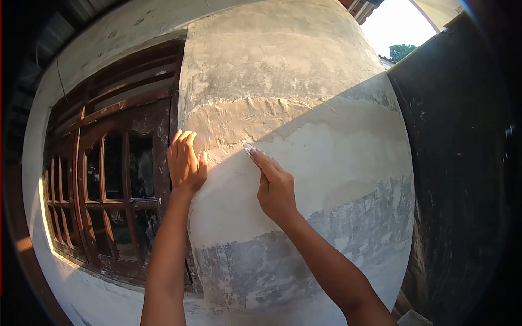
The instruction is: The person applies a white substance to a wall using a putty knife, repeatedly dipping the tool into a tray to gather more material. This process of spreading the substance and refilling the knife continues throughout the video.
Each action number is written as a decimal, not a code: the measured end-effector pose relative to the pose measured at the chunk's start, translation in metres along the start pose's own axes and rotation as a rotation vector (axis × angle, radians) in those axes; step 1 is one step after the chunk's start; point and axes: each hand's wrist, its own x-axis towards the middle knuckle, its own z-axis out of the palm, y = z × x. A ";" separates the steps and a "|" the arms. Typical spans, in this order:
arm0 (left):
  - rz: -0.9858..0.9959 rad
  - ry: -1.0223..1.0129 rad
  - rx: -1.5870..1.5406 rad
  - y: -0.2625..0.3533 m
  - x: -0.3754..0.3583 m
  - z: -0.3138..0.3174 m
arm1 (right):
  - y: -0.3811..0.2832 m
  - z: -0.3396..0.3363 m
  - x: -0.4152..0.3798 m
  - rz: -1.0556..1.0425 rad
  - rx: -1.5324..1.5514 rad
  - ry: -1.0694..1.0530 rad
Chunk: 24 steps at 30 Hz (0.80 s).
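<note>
My right hand (275, 187) is closed around a small putty knife (247, 147); its whitish, smeared blade tip touches the wall (326, 146), and the handle is hidden by my fingers. The blade sits where rough, ridged plaster (239, 122) above meets a smoother pale coat (321, 157) below. To the left, my left hand (185, 158) rests with fingers stretched out at the wall's edge beside the brown window frame (175, 111). Nothing shows in that hand.
A brown wooden window (111, 163) with several glass panes fills the left side. Patchy grey wall (261, 266) lies below the pale coat. A dark wall (457, 163) stands close on the right. A slanting shadow edge crosses the plaster.
</note>
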 end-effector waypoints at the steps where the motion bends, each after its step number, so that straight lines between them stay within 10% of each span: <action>1: 0.000 0.005 -0.006 -0.004 -0.002 0.000 | 0.000 0.008 -0.002 -0.028 -0.030 0.002; 24: -0.168 0.232 -0.222 -0.029 -0.026 0.017 | -0.016 0.113 -0.035 -0.155 -0.614 -0.122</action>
